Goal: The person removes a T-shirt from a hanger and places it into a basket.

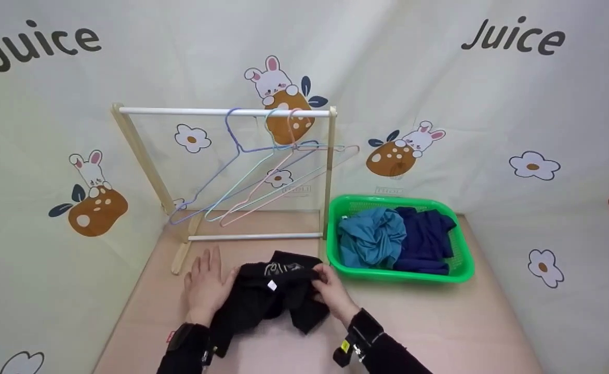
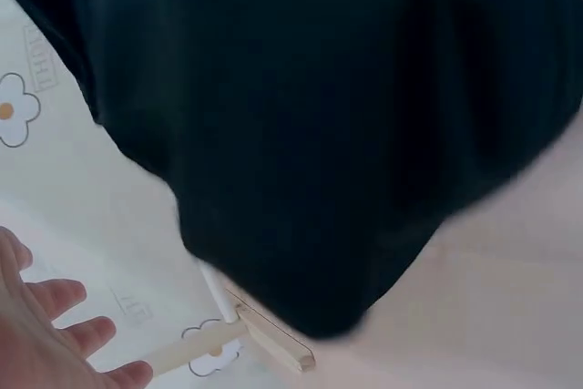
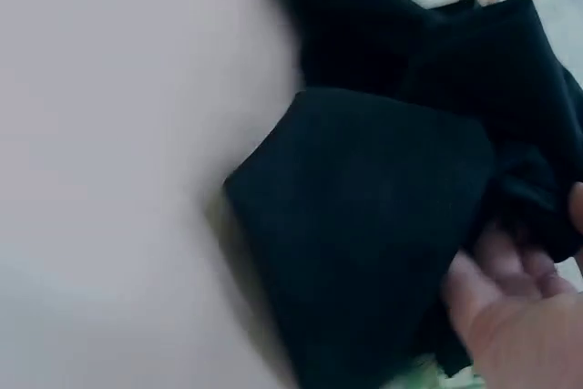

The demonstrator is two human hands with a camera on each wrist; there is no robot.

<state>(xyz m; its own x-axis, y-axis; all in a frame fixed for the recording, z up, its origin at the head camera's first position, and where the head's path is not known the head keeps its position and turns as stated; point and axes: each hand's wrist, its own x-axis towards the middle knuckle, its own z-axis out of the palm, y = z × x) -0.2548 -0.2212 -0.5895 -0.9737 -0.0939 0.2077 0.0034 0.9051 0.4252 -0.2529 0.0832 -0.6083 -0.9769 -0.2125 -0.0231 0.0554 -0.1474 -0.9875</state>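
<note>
A crumpled black garment [image 1: 263,296] lies on the table in front of me, with a small white tag and pale markings near its upper edge. My right hand [image 1: 333,293] pinches that edge at its right side, thumb and fingers around the cloth. On the garment's left side is my left hand [image 1: 206,283], its fingers straight and spread and its thumb beside the cloth. The left wrist view shows the left hand [image 2: 55,325] with fingers extended, apart from the dark fabric [image 2: 273,134]. In the right wrist view, fingers [image 3: 492,289] reach under a fold.
Behind the garment stands a rack with wooden posts and a white top bar [image 1: 180,111]. Blue [image 1: 206,182], mint [image 1: 242,182] and pink [image 1: 263,182] hangers hang from it. At right, a green basket [image 1: 403,275] holds teal cloth [image 1: 372,236] and navy cloth [image 1: 424,239].
</note>
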